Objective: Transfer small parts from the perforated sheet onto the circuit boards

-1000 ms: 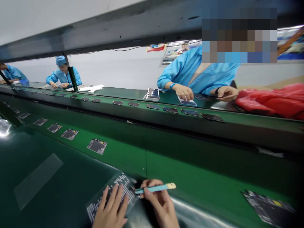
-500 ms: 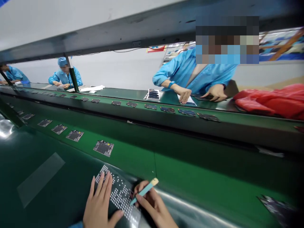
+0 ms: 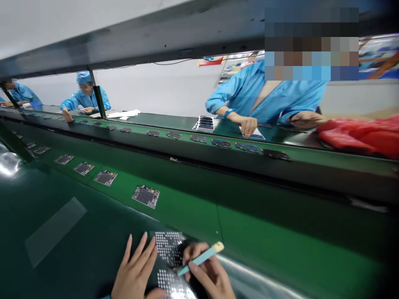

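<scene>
A clear sheet (image 3: pixel 168 243) covered in rows of small white dot stickers lies on the dark green work surface (image 3: pixel 102 232) at the bottom. My left hand (image 3: pixel 137 265) rests flat with fingers spread, its fingertips at the left edge of this sheet. In my right hand (image 3: pixel 210 270) is a slim light-blue tool with a cream end, which looks like tweezers (image 3: pixel 202 256). Its narrow tip points down-left over the dots; whether it touches them, I cannot tell. Just beyond my hands, a circuit board (image 3: pixel 146 196) lies on the green belt (image 3: pixel 187 211).
Several more circuit boards (image 3: pixel 106 177) line the belt to the left. A clear strip (image 3: pixel 56 232) lies at left. Across a divider, another row of boards (image 3: pixel 221 143) runs before co-workers in blue. A red plastic bag (image 3: pixel 358 135) sits far right; a beam (image 3: pixel 187 52) crosses overhead.
The dotted sheet now lies at a different angle, and both hands appear further right. A board at the lower right has left view. The far-left co-worker's hand reaches to the belt; another's hand has risen.
</scene>
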The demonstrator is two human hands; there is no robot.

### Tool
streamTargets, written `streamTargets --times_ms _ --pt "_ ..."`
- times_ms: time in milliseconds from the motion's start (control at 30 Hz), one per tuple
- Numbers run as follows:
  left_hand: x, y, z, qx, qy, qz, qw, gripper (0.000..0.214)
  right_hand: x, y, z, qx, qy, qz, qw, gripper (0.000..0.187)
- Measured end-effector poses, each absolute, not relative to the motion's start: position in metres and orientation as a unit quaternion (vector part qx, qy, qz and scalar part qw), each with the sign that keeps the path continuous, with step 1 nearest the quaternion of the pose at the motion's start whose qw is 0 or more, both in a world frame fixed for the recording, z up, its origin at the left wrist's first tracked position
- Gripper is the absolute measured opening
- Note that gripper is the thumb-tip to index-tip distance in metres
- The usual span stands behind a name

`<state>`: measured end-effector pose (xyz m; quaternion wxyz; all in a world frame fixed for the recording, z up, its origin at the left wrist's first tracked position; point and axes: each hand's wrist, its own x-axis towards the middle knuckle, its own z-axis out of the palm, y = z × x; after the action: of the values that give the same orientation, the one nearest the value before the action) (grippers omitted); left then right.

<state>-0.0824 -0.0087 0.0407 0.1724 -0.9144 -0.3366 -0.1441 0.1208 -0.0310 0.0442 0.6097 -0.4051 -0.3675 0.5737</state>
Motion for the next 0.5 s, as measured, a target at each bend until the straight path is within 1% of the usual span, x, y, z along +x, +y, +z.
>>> streamTargets --times_ms 100,233,333,500 --pt "-0.081 -0.009 0.044 -0.909 -0.35 -0.17 0.148 0.061 0.116 -0.035 0.046 -0.419 -0.384 0.542 0.619 0.02" --pt "-0.08 -0.008 0.042 -0.907 -0.346 -0.197 0.137 0.052 0.111 -0.038 0.049 -0.411 -0.406 0.526 0.624 0.018" --pt "-0.08 -0.008 0.044 -0.905 -0.344 -0.21 0.139 0.045 0.112 -0.038 0.049 -0.413 -0.443 0.509 0.611 0.014" --pt "-0.075 -0.011 0.047 -0.897 -0.338 -0.267 0.1 0.017 0.114 -0.043 0.047 -0.431 -0.518 0.471 0.569 0.007"
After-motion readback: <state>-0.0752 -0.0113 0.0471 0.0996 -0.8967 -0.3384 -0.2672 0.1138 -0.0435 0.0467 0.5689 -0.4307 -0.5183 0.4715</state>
